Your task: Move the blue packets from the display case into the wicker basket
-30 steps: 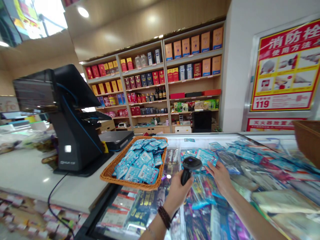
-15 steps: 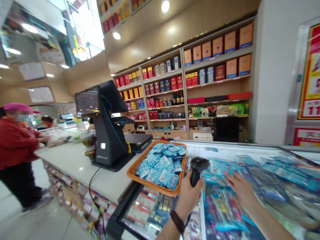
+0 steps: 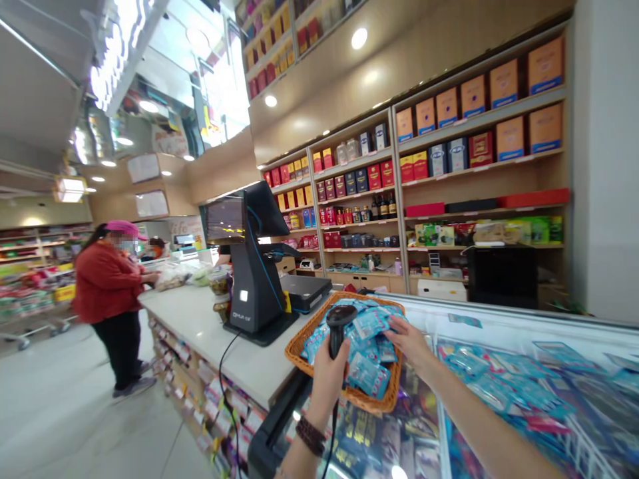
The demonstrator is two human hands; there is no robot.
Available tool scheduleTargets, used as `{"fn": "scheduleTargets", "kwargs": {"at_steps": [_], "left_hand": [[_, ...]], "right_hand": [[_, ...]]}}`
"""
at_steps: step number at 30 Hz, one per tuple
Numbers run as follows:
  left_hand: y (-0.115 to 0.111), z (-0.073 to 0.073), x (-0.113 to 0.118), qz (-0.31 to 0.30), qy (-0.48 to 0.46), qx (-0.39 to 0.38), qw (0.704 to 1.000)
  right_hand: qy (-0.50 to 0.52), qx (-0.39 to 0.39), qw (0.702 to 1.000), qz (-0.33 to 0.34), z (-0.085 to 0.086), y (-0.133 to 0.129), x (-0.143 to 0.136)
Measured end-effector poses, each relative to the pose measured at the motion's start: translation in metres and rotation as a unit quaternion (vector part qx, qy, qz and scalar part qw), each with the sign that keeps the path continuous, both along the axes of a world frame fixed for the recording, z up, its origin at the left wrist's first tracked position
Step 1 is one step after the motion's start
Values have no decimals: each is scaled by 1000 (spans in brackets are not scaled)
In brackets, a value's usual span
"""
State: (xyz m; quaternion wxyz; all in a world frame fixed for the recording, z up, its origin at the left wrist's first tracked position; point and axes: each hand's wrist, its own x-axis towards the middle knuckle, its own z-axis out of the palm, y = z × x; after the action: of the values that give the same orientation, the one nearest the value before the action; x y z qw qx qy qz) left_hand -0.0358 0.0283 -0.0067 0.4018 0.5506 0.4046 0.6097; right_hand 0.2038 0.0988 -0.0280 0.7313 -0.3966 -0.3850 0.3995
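My left hand (image 3: 329,372) is wrapped round the handle of a black handheld barcode scanner (image 3: 340,319), its head raised in front of a woven basket. The brown wicker basket (image 3: 294,347) is heaped with small blue-and-white packets (image 3: 369,376). Over the basket's right rim reaches my right hand (image 3: 412,342), its fingers closed on the edge of a blue packet (image 3: 372,322) on top of the pile. The thumb's contact is partly hidden. A bracelet circles my left wrist, and the scanner's cable hangs below it.
Left of the basket stands a black checkout terminal (image 3: 257,279) on the white counter (image 3: 194,307), with a flat dark scale (image 3: 307,291) behind. A glass-topped freezer (image 3: 442,426) holds more blue packets at right. A person in red (image 3: 107,286) stands beyond the counter.
My right hand has moved left from above the freezer to the packets in the basket. The scanner in my left hand has shifted left over the basket. The view has turned left.
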Motion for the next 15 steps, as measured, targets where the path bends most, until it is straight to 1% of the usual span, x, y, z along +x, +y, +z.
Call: {"fn": "scheduleTargets", "kwargs": {"at_steps": [2, 3, 5, 7, 8, 9, 11, 13, 15], "left_hand": [[0, -5, -9, 8, 3, 4, 1000], [-1, -7, -12, 13, 3, 3, 1000], [-2, -10, -17, 20, 2, 0, 1000], [-3, -12, -19, 21, 1, -3, 1000], [-5, -12, -19, 21, 0, -4, 1000], [-6, -12, -17, 19, 0, -5, 1000], [-9, -10, -12, 10, 0, -8, 1000], [-13, -6, -3, -7, 3, -13, 1000], [-16, -3, 10, -30, 5, -16, 999]], "right_hand": [[-11, -11, 1000, -16, -4, 4, -6], [-21, -14, 999, -26, -8, 4, -3], [-58, -9, 997, -55, -20, -1, 15], [-128, -16, 985, -113, -35, -12, 48], [-178, -22, 972, -153, -43, -19, 69], [-232, -27, 951, -200, -51, -28, 92], [-335, -37, 898, -282, -65, -50, 139], [-413, -80, 850, -319, -78, -76, 180], [-463, -136, 819, -310, -88, -103, 210]]}}
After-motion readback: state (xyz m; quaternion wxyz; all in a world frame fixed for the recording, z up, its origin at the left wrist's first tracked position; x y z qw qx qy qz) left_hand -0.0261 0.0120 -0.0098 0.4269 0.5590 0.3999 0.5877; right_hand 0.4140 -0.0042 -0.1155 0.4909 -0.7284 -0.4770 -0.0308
